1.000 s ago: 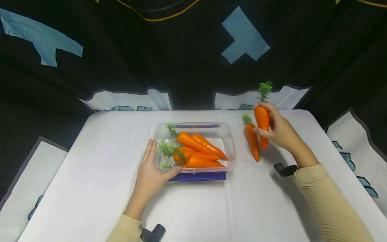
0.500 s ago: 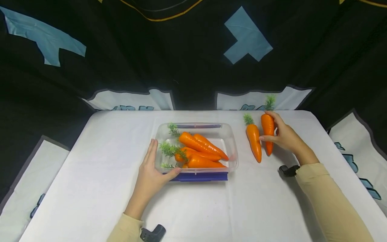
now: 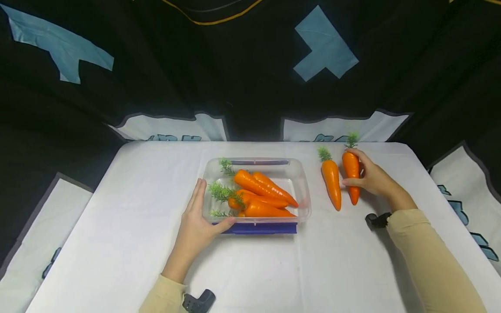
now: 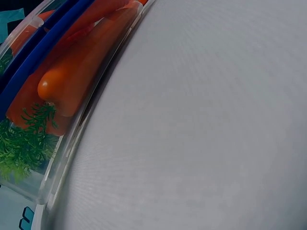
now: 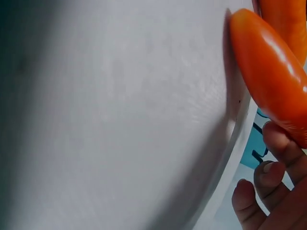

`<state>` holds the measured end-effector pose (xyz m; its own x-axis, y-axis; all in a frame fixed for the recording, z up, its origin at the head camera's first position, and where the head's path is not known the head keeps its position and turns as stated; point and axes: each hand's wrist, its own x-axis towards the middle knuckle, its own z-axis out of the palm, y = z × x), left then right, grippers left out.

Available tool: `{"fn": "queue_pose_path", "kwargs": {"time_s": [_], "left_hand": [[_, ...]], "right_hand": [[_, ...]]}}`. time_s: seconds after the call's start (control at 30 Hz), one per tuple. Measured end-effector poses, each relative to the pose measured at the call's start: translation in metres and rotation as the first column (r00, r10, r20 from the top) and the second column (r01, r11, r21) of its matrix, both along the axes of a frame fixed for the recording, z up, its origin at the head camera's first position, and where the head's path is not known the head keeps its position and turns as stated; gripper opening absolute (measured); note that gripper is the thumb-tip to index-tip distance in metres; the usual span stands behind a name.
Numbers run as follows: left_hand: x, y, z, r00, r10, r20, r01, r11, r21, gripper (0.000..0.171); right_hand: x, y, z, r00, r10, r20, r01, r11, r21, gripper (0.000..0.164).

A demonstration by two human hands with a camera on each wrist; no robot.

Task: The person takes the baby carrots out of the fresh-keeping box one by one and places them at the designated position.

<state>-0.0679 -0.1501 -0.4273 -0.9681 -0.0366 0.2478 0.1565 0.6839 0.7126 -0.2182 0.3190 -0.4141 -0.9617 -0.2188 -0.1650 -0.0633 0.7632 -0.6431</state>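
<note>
Near the table's far right, my right hand (image 3: 372, 176) holds an orange carrot (image 3: 350, 164) with a green leafy top, thumb on one side and fingers on the other. In the right wrist view, fingertips (image 5: 276, 139) touch that carrot (image 5: 271, 67). A second carrot (image 3: 332, 184) lies just left of it. My left hand (image 3: 195, 230) rests at the near left corner of a clear plastic container (image 3: 305, 191), its fingers straight along the left side and thumb on the front rim. Several carrots (image 3: 266, 210) lie inside, seen through the wall in the left wrist view.
Blue clip flaps (image 3: 258, 228) hang at the container's front, with another along its back. A white cloth covers the table (image 3: 250, 278). Black curtains (image 3: 250, 87) with light-blue patches stand behind the far edge.
My right hand has lowered its carrot and moved it right, from partly over the second carrot to beside it, tip toward me. The left hand keeps its place on the container.
</note>
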Motion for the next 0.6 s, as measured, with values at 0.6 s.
{"fn": "queue_pose_path", "kwargs": {"time_s": [0.6], "left_hand": [[-0.0004,0.0000,0.0004,1.000,-0.003,0.020,0.003,1.000,0.011,0.122]], "right_hand": [[-0.0069,0.0076,-0.0055,0.983,0.045,0.179,-0.067,0.991,0.116,0.103]]}}
